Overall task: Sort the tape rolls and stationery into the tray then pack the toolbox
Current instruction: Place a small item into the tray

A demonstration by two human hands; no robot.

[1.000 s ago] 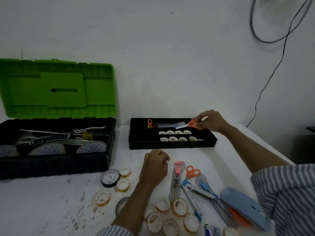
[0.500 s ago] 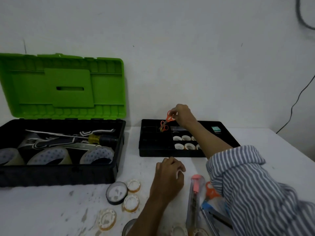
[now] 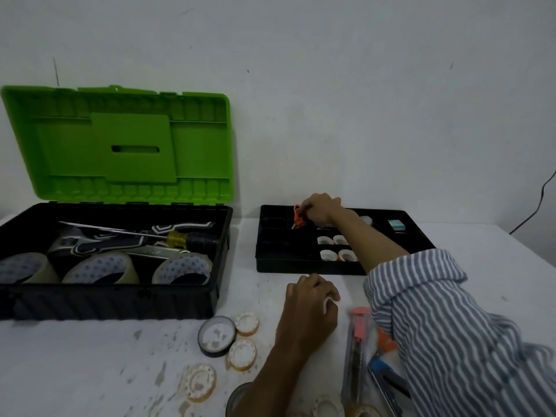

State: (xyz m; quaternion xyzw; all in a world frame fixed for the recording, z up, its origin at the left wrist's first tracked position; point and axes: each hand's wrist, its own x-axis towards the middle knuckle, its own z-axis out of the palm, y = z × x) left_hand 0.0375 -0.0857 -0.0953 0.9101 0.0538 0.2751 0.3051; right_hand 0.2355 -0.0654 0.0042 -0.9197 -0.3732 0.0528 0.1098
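Four small tape rolls [image 3: 328, 239] sat in the black tray [image 3: 301, 264], partly hidden by the striped sleeve [image 3: 451, 326]. The right hand [image 3: 320, 207] gripped orange scissors [image 3: 298, 216] over the tray's rear compartments. The left hand [image 3: 310, 308] rested curled on the tabletop [image 3: 90, 371], its grip unclear, near loose rolls [image 3: 242, 353] beside the open toolbox [image 3: 114, 302]

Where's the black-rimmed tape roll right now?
In the head view the black-rimmed tape roll lies flat on the white table, just in front of the toolbox's right corner, with small amber-rimmed rolls beside it.
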